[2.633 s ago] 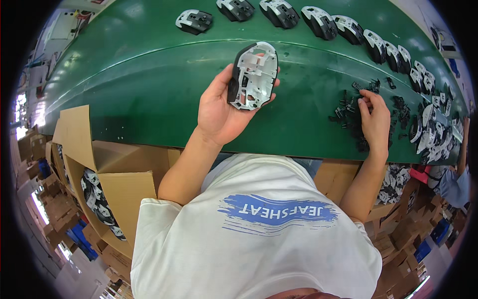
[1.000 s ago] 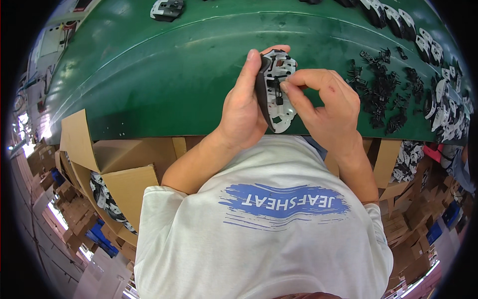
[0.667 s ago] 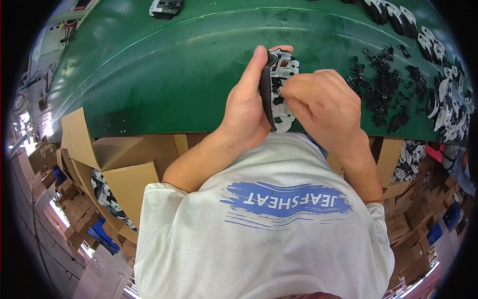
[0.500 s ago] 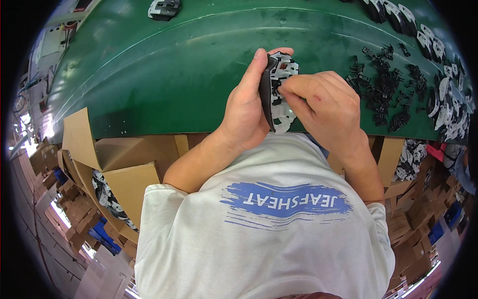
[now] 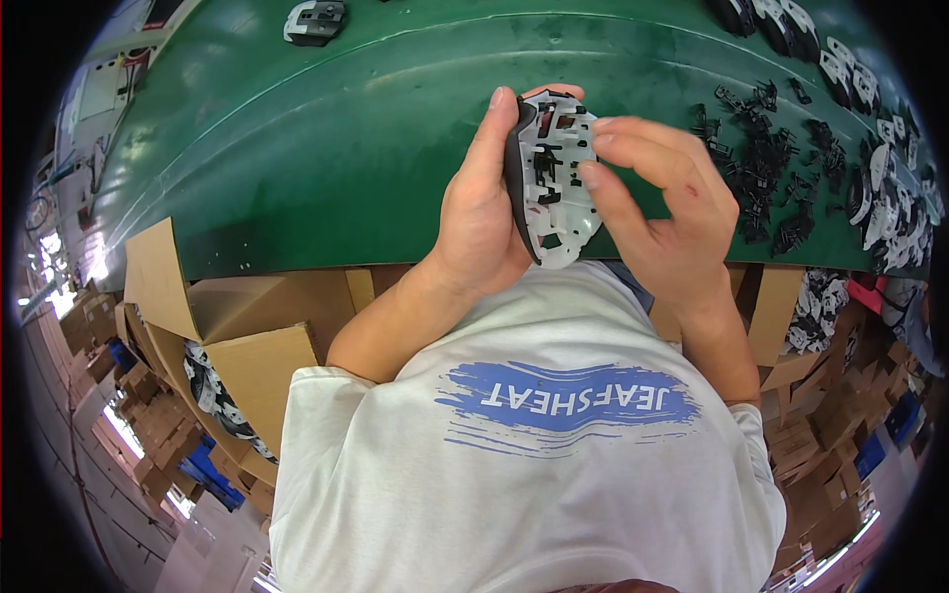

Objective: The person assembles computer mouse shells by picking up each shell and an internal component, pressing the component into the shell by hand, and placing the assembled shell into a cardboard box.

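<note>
My left hand (image 5: 481, 212) is closed round a computer mouse shell (image 5: 568, 212), black along its outer side and white inside. Its hollow inner face is turned up towards me, showing cut-outs and ribs. A small black plastic clip (image 5: 545, 166) sits in the middle of that face. My right hand (image 5: 672, 203) is at the shell's right edge, thumb and forefinger apart, with nothing seen between them. Those fingertips are at or just touching the rim; I cannot tell which. To the right, a pile of small black clips (image 5: 761, 163) lies on the green table (image 5: 346, 168).
More white and black shells (image 5: 895, 198) are heaped at the table's right end, with several in a row (image 5: 786, 28) behind. An assembled-looking shell (image 5: 315, 22) lies far left. Open cardboard boxes (image 5: 262, 361) holding parts stand against the near table edge on both sides.
My right hand has drawn back from the middle of the mouse shell and its fingers have parted. The shell has tipped so more of its inside faces me.
</note>
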`<state>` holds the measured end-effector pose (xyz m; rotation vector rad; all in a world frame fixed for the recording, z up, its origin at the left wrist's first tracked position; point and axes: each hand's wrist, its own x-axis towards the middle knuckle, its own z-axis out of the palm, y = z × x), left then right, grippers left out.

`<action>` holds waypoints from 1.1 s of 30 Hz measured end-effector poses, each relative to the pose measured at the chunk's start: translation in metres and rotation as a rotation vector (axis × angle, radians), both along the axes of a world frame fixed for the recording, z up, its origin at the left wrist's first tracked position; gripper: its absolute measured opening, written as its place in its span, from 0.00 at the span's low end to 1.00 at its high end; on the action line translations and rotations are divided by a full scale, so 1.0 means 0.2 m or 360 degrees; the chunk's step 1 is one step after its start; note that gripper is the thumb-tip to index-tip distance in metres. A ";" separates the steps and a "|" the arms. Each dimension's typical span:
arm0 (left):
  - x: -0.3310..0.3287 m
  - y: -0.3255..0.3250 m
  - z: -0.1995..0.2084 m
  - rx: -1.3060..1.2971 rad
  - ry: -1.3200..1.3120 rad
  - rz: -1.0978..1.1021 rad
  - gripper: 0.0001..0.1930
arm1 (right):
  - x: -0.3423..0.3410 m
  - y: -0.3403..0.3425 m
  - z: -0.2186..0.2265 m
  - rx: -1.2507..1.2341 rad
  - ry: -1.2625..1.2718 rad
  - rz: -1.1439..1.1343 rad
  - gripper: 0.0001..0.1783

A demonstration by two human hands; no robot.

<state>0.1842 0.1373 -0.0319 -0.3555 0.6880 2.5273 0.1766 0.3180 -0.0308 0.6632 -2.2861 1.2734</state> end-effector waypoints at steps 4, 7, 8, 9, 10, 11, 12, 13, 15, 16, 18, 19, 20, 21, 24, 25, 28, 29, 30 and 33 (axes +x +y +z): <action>0.00 0.01 0.03 -0.0112 -0.0061 0.0016 0.27 | 0.00 0.05 0.05 0.0360 0.0037 0.0128 0.14; 0.01 -0.02 -0.01 0.0180 -0.0023 -0.0031 0.31 | 0.00 0.07 0.04 0.0280 -0.0106 0.0129 0.15; 0.01 -0.01 -0.01 0.0181 -0.0023 -0.0032 0.31 | 0.00 0.08 0.02 0.0171 -0.0192 0.0118 0.18; 0.01 -0.01 0.00 0.0152 -0.0026 -0.0045 0.32 | 0.01 0.07 0.03 0.0172 -0.0192 0.0118 0.18; 0.01 -0.01 0.00 0.0122 -0.0028 -0.0057 0.33 | 0.03 0.04 0.04 -0.0179 -0.0602 0.0180 0.22; 0.00 -0.02 -0.02 0.0120 -0.0026 -0.0056 0.33 | 0.04 0.03 0.05 -0.0535 -0.1007 0.0242 0.25; -0.01 -0.04 -0.07 0.0250 -0.0019 -0.0100 0.33 | 0.05 0.03 0.04 -0.0536 -0.1005 0.0245 0.25; -0.01 -0.05 -0.09 0.0380 -0.0012 -0.0145 0.34 | 0.05 0.03 0.03 -0.0693 -0.1180 0.0267 0.28; -0.02 -0.01 -0.04 0.0068 -0.0043 -0.0079 0.34 | 0.05 0.02 0.00 -0.0964 -0.1284 0.0293 0.31; -0.01 0.01 -0.01 -0.0247 -0.0074 -0.0011 0.35 | 0.04 0.03 -0.01 -0.0963 -0.1283 0.0290 0.31; 0.02 0.00 0.01 -0.0349 0.0093 -0.0112 0.33 | 0.03 0.04 -0.03 -0.0958 -0.1150 0.0107 0.30; 0.04 -0.01 0.01 -0.0568 0.0226 -0.0178 0.31 | 0.03 0.03 -0.03 -0.1060 -0.1128 0.0081 0.29; 0.06 -0.02 0.02 -0.0792 0.0363 -0.0232 0.31 | 0.03 0.04 -0.04 -0.1062 -0.1131 0.0082 0.29; 0.07 -0.02 0.05 -0.0759 0.0453 -0.0253 0.38 | 0.03 0.04 -0.05 -0.0938 -0.1050 0.0064 0.28; 0.10 0.01 0.04 -0.0666 0.0606 -0.0247 0.41 | 0.03 0.04 -0.04 -0.0806 -0.0987 0.0017 0.26; 0.11 0.02 0.03 -0.0717 0.0728 -0.0223 0.43 | 0.03 0.03 -0.03 -0.0799 -0.1001 -0.0017 0.26; 0.12 0.03 0.02 -0.0964 0.0811 -0.0242 0.43 | 0.02 0.05 -0.02 -0.0528 -0.1027 -0.0039 0.26; 0.11 0.03 0.03 -0.1021 0.0639 -0.0288 0.40 | 0.02 0.05 -0.01 -0.0529 -0.1030 -0.0039 0.26; 0.11 0.03 0.01 -0.1022 0.0636 -0.0289 0.40 | 0.02 0.05 -0.01 -0.0445 -0.1063 0.0029 0.29; 0.13 0.03 -0.04 -0.1126 0.0467 -0.0095 0.32 | 0.06 0.04 -0.01 -0.0360 -0.1073 0.0140 0.36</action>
